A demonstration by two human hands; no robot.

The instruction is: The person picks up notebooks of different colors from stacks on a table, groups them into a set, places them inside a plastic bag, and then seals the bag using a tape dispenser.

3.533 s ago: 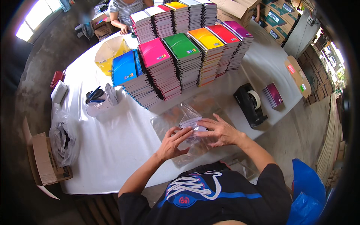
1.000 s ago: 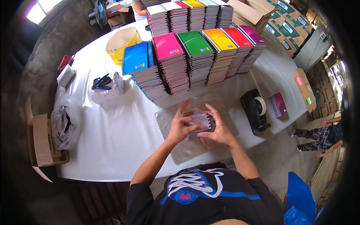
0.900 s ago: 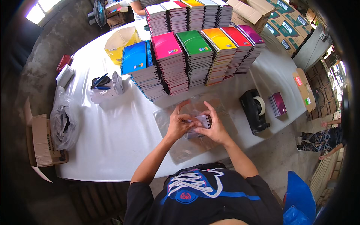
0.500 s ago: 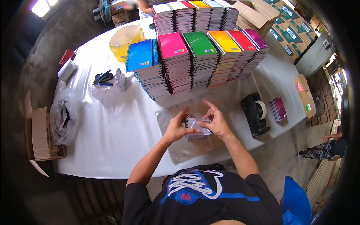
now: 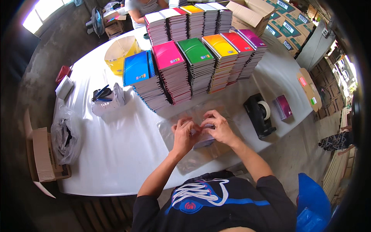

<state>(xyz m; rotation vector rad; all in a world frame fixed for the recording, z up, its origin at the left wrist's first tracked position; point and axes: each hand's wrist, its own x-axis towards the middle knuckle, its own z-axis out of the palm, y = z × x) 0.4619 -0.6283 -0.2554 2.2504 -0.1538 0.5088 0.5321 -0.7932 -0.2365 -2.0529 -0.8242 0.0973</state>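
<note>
A small bundle of notebooks rests on a flat sheet in front of me, mostly covered by my hands. Clear plastic film spreads around it. My left hand is closed, its fingers bunched at the top of the bundle, apparently on the film. Close against it, my right hand pinches at the bundle's upper edge with thumb and bent fingers. Exactly what lies between the fingertips is partly hidden. To the right stand a black tape dispenser with a roll of clear tape and a small purple spiral notebook stack.
Tall stacks of spiral notebooks in several colours stand beyond my hands. At left are a wrapped bundle with scissors on it, a plastic bag and an open carton. A yellow container and another person are farther back.
My hands have drawn together over the bundle, fingers bending inward where they were spread along its sides. The whole view has shifted slightly.
</note>
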